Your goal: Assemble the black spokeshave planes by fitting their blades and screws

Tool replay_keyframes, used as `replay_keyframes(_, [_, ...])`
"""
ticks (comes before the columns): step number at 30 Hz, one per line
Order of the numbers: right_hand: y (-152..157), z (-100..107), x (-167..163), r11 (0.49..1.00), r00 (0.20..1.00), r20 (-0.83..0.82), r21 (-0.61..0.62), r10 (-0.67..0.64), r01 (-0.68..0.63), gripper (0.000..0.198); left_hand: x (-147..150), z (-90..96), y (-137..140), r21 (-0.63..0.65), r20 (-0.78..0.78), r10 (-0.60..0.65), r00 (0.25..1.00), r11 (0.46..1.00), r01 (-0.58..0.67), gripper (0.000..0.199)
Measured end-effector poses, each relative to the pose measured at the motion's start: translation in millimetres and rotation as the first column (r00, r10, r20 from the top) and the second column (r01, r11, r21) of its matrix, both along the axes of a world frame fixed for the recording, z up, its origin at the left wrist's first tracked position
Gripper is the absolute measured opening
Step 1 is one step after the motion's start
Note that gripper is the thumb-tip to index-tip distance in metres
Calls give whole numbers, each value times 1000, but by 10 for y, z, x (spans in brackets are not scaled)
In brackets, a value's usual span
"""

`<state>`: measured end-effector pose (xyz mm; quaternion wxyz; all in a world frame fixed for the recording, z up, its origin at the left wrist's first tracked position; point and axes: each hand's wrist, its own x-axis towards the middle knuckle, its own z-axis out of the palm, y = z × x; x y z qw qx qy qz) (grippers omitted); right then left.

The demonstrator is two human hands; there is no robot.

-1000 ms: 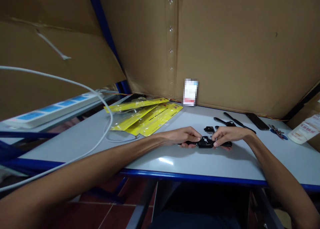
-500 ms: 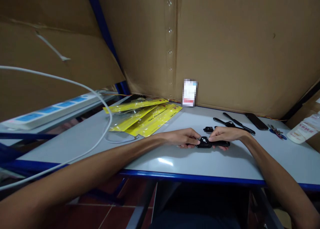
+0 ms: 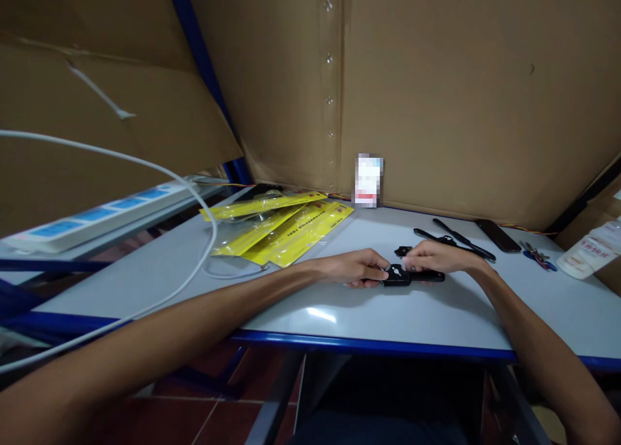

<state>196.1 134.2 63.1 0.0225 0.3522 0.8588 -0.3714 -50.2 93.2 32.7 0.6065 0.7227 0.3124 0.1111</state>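
My left hand (image 3: pixel 361 268) is closed around the left end of a black metal spokeshave (image 3: pixel 398 277), with its thumb on the edge of the flat body. A light keyhole-shaped opening shows in that body, and the right handle sticks out under my other hand. Just above the body, my right hand (image 3: pixel 434 257) has thumb and fingers pinched together. Whatever may be between those fingertips is too small or hidden to make out. Right behind them lies a small black metal piece (image 3: pixel 402 251), partly covered by the fingers.
Yellow tool packages (image 3: pixel 295 235) in clear plastic lie at the left back. A phone (image 3: pixel 369 181) leans on the cardboard wall. Other black spokeshaves (image 3: pixel 466 241), a dark phone-like slab (image 3: pixel 499 236), keys (image 3: pixel 536 256) and a white bottle (image 3: pixel 588 251) are rightward. A white cable (image 3: pixel 165 167) loops at left.
My right hand has come up off the spokeshave's right handle and moved slightly back, fingertips now pinched above the body. My left hand keeps its hold, nearly unmoved.
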Motion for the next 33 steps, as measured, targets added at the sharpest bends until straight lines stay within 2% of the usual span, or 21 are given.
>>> replay_keyframes(1, [-30, 9, -26, 978, 998, -16, 200, -61, 63, 48, 5, -7, 1, -1, -1, 11, 1000, 1000, -11, 33])
replay_keyframes(2, [-68, 19, -58, 910, 993, -36, 398, -113, 118, 45, 11, -15, 3, -3, -2, 23, 1000, 1000, -23, 32])
replay_keyframes(3, [-115, 30, -95, 816, 988, -46, 560, -145, 146, 43, 15, -23, 5, -3, -3, 36, 999, 999, -36, 32])
replay_keyframes(4, [-168, 40, -136, 735, 988, -36, 664, -150, 136, 42, 19, -31, 8, -3, -5, 51, 999, 999, -51, 31])
replay_keyframes(5, [-225, 49, -178, 692, 991, -8, 715, -135, 100, 43, 22, -40, 11, 0, -8, 66, 998, 998, -66, 30])
replay_keyframes(8, [-382, 57, -291, 682, 990, 123, 730, -63, -48, 43, 29, -65, 20, 1, -13, 95, 995, 995, -95, 27])
replay_keyframes(11, [-470, 49, -354, 684, 972, 230, 718, -57, -130, 38, 38, -76, 18, -3, -5, 93, 996, 996, -93, 25])
replay_keyframes(17, [-529, 53, -398, 661, 942, 317, 732, -113, -167, 38, 41, -47, -4, 22, 17, 101, 995, 995, -102, 25])
replay_keyframes(20, [-588, 39, -445, 620, 919, 338, 771, -204, -146, 38, 52, -69, -12, 45, 25, 132, 991, 990, -133, 27])
replay_keyframes(22, [-627, 26, -482, 602, 905, 321, 793, -279, -96, 38, 80, -109, -30, 109, 71, 171, 983, 978, -178, 28])
replay_keyframes(24, [-645, 16, -509, 582, 900, 273, 813, -340, -26, 38, 125, -151, -62, 241, 159, 239, 958, 931, -273, 28])
replay_keyframes(27, [-597, 17, -497, 544, 921, 145, 835, -361, 82, 40, 183, -174, -96, 397, 285, 334, 898, 812, -428, 29])
replay_keyframes(30, [-449, 41, -394, 498, 940, -33, 842, -338, 209, 45, 166, -141, -32, 393, 330, 411, 850, 759, -520, 28])
replay_keyframes(33, [-243, 86, -211, 407, 900, -179, 844, -398, 349, 48, 62, -108, 145, 396, 300, 529, 794, 688, -608, 21])
